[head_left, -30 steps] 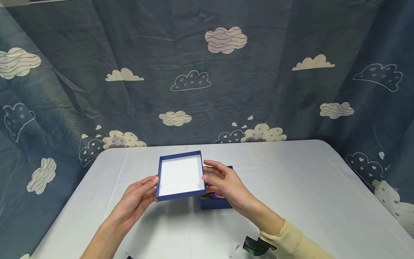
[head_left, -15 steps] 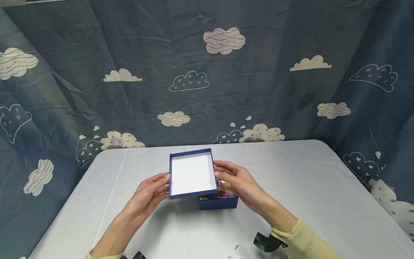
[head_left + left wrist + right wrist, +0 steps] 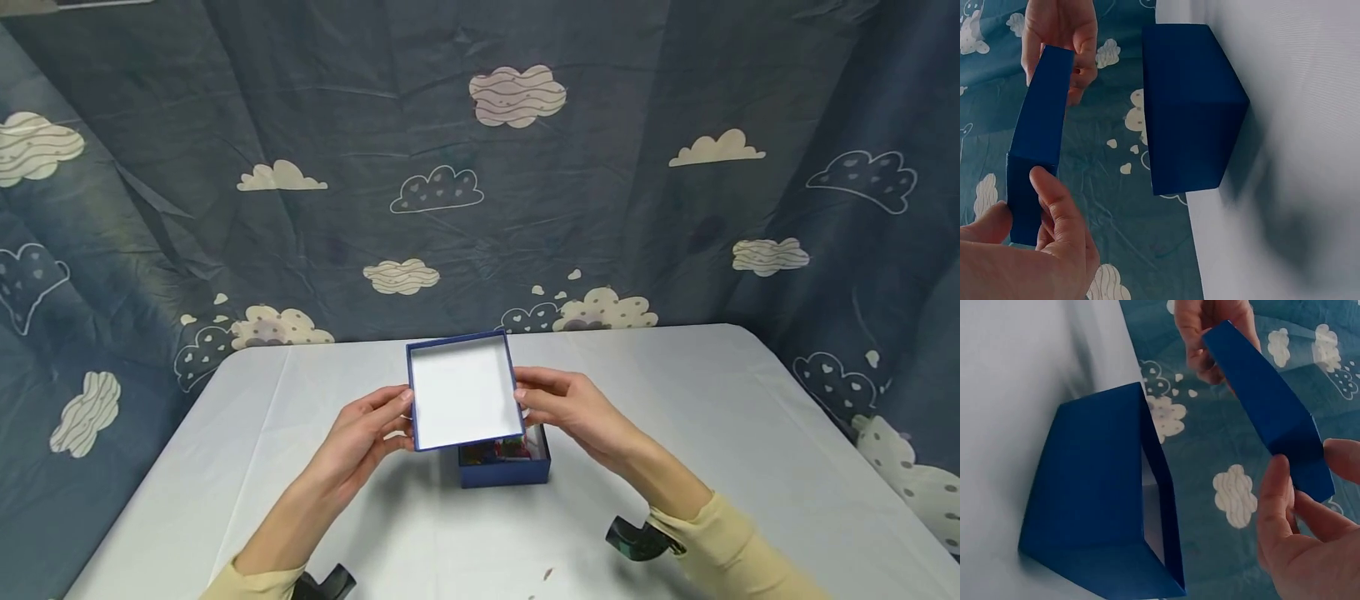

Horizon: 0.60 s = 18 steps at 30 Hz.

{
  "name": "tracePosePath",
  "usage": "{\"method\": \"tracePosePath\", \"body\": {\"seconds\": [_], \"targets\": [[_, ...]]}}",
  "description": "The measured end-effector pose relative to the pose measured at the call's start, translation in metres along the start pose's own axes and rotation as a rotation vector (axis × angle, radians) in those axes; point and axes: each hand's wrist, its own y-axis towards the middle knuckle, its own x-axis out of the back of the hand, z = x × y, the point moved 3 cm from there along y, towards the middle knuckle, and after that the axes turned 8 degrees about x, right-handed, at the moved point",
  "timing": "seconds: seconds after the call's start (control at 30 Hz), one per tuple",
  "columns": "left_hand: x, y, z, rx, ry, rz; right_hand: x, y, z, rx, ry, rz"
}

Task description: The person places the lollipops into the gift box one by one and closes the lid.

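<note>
A shallow blue box lid (image 3: pixel 465 392) with a white inside is held tilted in the air, its inner face turned toward the head camera. My left hand (image 3: pixel 367 433) grips its left edge, thumb on one side and fingers on the other. On the opposite edge, my right hand (image 3: pixel 573 408) pinches the lid the same way. Below and partly behind the lid, a blue box (image 3: pixel 504 474) stands uncovered on the table. Colourful items (image 3: pixel 512 448) show inside it, too small to name. Both wrist views show a gap between the lid (image 3: pixel 1047 112) and the box (image 3: pixel 1091 481).
The white-covered table (image 3: pixel 675 400) spreads around the box. Behind it hangs a dark blue cloth (image 3: pixel 600 208) with cloud prints. Small brown specks (image 3: pixel 547 574) lie near the front. A black wrist device (image 3: pixel 637 539) sits by the right sleeve.
Both hands have carried the lid to the right and slightly up, over the box. The right fingers, beside the lid's edge earlier, now pinch it. The box stays on the table.
</note>
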Motion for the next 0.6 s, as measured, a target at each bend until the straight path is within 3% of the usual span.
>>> {"method": "tracePosePath", "body": {"seconds": [0.3,0.6], "targets": [[-0.013,0.005,-0.007,-0.02,-0.062,0.069,0.009,-0.002,0.003,-0.019,-0.052,-0.095],[-0.021,0.005,-0.007,-0.039,-0.01,0.13,0.017,-0.007,0.007,0.015,0.055,-0.135]]}}
